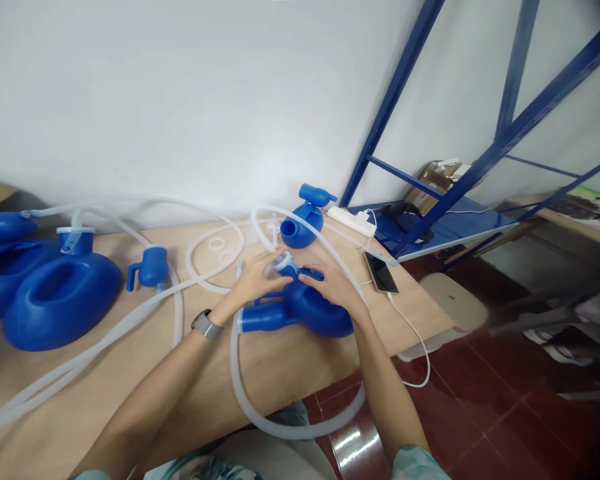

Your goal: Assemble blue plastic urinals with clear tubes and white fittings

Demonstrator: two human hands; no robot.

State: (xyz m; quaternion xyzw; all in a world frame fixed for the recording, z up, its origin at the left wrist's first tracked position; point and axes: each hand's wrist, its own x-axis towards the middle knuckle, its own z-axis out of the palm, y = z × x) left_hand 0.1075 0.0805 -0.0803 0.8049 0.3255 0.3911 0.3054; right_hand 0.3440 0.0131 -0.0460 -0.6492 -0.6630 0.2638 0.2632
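Left hand (pixel 257 277): fingers closed round the white cap (pixel 283 263) at the bottle's mouth; a watch (pixel 208 325) on the wrist.
Right hand (pixel 330 287): bent over the bottle, fingers gripping it beside the neck.
Blue bottle (pixel 325 317): between the forearms, near the front edge of the wooden table (pixel 205 380).
Neck and long axis: neck points up and left, away from the person; the axis slants from the cap down to the rounded body at right.
Blue cup (pixel 266 317): on its side, just left of the bottle, lying nearly crosswise, white-rimmed end facing left.
Clear hose (pixel 275 427): rises by the cap, arches right and loops below the table's front edge.
Back of table: another bottle (pixel 304 230), its mouth turned left and towards the person.
Left side: two more bottles (pixel 63 303) and a handled cup (pixel 155 267).
Right side: phone (pixel 381 273) near a white power strip (pixel 353 221).
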